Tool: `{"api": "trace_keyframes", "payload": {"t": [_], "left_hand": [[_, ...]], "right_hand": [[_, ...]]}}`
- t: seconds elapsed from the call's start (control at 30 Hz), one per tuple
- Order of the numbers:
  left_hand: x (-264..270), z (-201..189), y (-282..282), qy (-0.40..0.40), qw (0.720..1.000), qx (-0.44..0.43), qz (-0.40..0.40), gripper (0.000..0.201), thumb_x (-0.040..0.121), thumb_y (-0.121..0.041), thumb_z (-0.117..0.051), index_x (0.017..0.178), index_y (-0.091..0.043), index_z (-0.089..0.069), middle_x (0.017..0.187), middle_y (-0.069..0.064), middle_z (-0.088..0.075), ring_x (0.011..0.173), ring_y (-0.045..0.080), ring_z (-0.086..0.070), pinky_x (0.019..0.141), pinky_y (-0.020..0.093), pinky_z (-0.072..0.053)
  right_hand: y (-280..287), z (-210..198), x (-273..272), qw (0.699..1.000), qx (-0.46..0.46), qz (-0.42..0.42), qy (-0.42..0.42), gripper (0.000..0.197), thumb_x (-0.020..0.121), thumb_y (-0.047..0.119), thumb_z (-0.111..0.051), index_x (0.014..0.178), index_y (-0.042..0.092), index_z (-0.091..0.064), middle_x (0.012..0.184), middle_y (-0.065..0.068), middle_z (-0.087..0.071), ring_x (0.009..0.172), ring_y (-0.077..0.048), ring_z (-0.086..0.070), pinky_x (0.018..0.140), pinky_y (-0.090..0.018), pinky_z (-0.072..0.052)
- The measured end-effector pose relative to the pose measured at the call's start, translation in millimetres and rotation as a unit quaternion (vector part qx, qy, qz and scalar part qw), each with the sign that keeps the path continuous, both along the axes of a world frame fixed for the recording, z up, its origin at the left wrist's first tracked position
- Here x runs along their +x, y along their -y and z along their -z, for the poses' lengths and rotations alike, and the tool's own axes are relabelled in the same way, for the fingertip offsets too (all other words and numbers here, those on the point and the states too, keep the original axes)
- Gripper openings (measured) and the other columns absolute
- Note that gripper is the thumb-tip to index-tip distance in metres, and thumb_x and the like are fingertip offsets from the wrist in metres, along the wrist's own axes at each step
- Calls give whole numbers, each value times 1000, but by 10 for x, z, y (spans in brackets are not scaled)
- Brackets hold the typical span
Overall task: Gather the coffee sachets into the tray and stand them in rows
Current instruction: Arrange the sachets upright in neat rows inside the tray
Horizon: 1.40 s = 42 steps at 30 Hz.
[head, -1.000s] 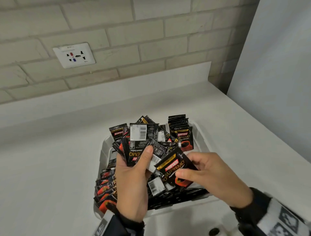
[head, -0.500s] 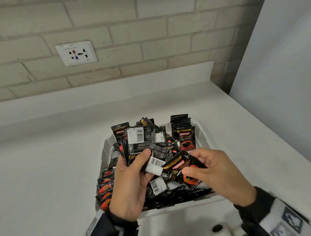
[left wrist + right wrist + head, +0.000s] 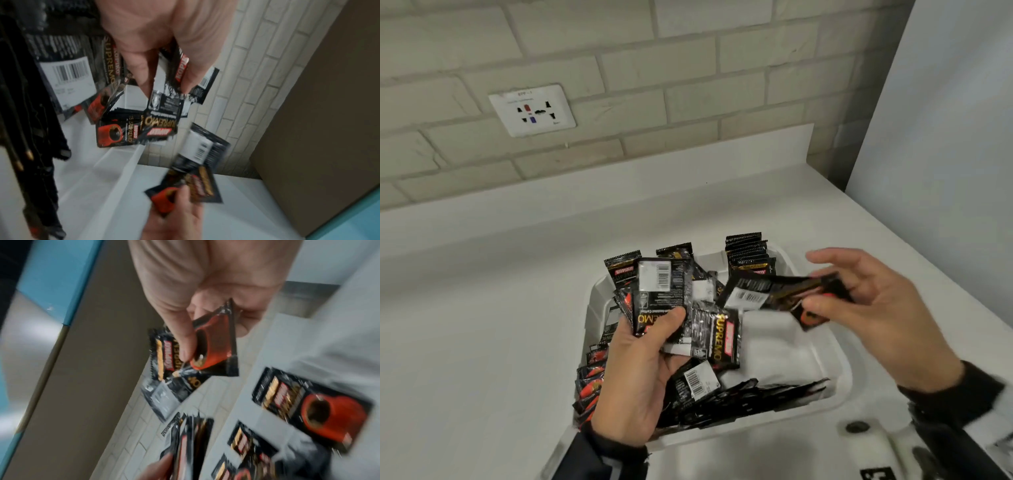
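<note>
Right hand (image 3: 873, 308) has swung away from the left hand (image 3: 640, 370), pinching two sachets (image 3: 784, 294), long axis across the tray (image 3: 839, 370) (blurred). Left grips a fanned bunch (image 3: 664, 298) above it. The back-right row (image 3: 748, 253) lies nearest the right hand.

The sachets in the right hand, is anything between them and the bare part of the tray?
Nothing visible. The right hand pinches sachets above the tray, whose right-middle floor lies bare below them. The left hand and its bunch stay to the left.
</note>
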<state>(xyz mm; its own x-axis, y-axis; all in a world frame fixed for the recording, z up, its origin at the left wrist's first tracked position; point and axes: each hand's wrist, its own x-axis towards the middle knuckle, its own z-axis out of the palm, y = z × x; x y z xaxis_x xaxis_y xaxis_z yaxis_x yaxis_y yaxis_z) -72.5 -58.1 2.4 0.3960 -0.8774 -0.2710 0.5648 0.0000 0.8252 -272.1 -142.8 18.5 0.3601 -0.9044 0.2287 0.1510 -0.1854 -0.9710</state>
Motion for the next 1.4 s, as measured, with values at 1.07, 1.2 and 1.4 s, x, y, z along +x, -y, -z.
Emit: {"api": "trace_keyframes", "payload": {"t": [1.07, 1.2, 1.4], "left_hand": [[-106, 12, -4, 116, 992, 52, 8, 45, 54, -5, -68, 98, -9, -61, 80, 6, -74, 65, 15, -71, 56, 28, -53], [-106, 110, 2, 109, 992, 65, -8, 52, 65, 0, -71, 114, -6, -55, 85, 8, -74, 71, 19, -71, 64, 35, -56], [-86, 96, -16, 160, 985, 63, -26, 36, 72, 2, -68, 104, -12, -61, 86, 2, -75, 77, 19, -71, 79, 41, -54]], "right_hand": [[420, -167, 43, 994, -81, 74, -31, 26, 70, 4, -71, 83, 24, -62, 76, 16, -70, 71, -3, -67, 62, -16, -54], [191, 79, 78, 955, 250, -137, 85, 52, 53, 24, -81, 101, 7, -67, 97, -14, -70, 84, -23, -69, 66, -34, -57], [175, 249, 28, 970, 232, -64, 21, 49, 66, 30, -72, 110, 11, -60, 95, -5, -72, 85, -16, -69, 74, -31, -57]]}}
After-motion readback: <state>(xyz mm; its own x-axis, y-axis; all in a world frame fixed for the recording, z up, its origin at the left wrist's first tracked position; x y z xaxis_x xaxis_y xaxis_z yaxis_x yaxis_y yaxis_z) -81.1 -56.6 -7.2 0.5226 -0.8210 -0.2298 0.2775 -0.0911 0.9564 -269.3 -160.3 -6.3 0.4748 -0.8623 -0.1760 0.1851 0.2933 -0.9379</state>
